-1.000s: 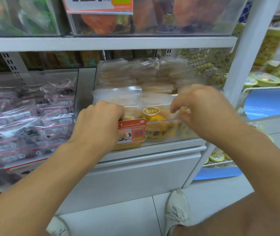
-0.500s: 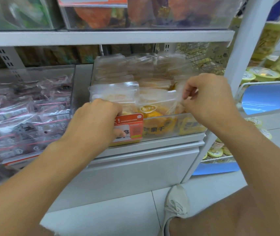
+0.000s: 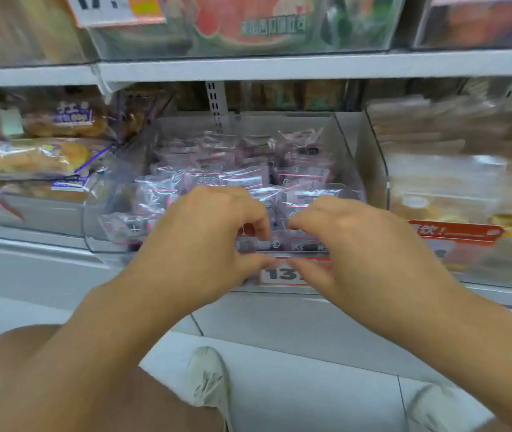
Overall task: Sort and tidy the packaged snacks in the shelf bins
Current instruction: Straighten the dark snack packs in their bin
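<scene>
A clear plastic bin in the middle of the shelf holds several small purple-and-pink snack packets, piled in loose rows. My left hand and my right hand sit side by side at the bin's front. On both hands the fingers curl over the front rim onto the front row of packets. The thumbs press the outside of the front wall, beside a red-and-white price tag. The hands hide the front middle packets.
To the left, another clear bin holds wrapped bread rolls. A bin of pale and yellow packets with an orange tag stands to the right. The upper shelf board hangs close above. My shoe is on the tiled floor.
Both hands left the yellow-snack bin and moved left to the purple-packet bin, and the view swung left with them. They now hold that bin's front rim.
</scene>
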